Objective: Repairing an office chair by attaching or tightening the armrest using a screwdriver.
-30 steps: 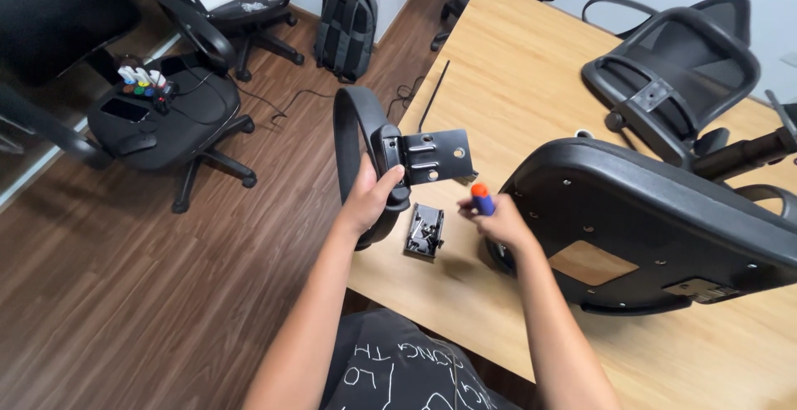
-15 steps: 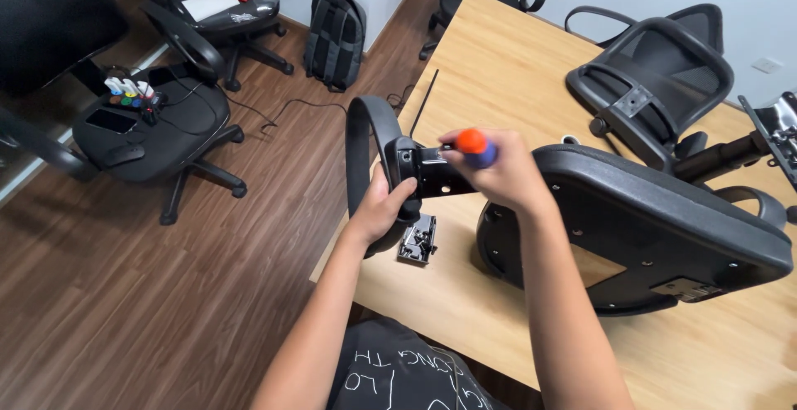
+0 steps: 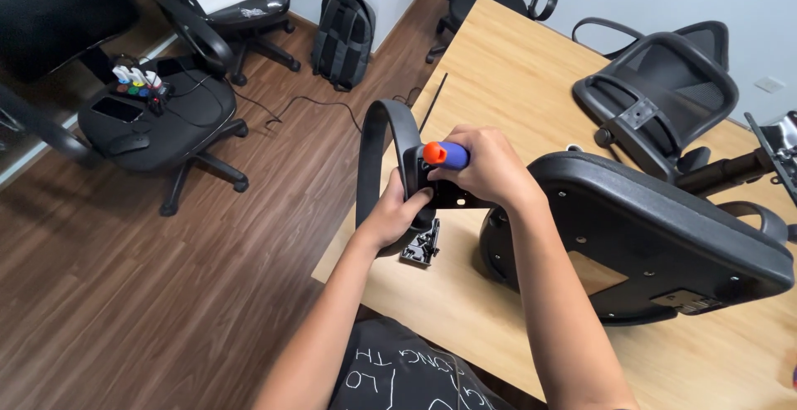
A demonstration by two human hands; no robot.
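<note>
left hand (image 3: 397,215) is gripping the black chair armrest (image 3: 383,161) upright at the near table edge | right hand (image 3: 486,169) is clenching an orange-and-blue screwdriver (image 3: 444,154) against the armrest's bracket | small black metal part (image 3: 420,246) is lying on the wooden table (image 3: 515,70) just below | overturned chair seat (image 3: 656,236) is resting beside the right hand | mesh backrest (image 3: 664,95) is lying farther back

Black armrest (image 3: 383,154) upright at table edge; blue-orange screwdriver (image 3: 446,153) against bracket.

Four office chairs (image 3: 166,119) (upright), one backpack (image 3: 343,38).
</note>
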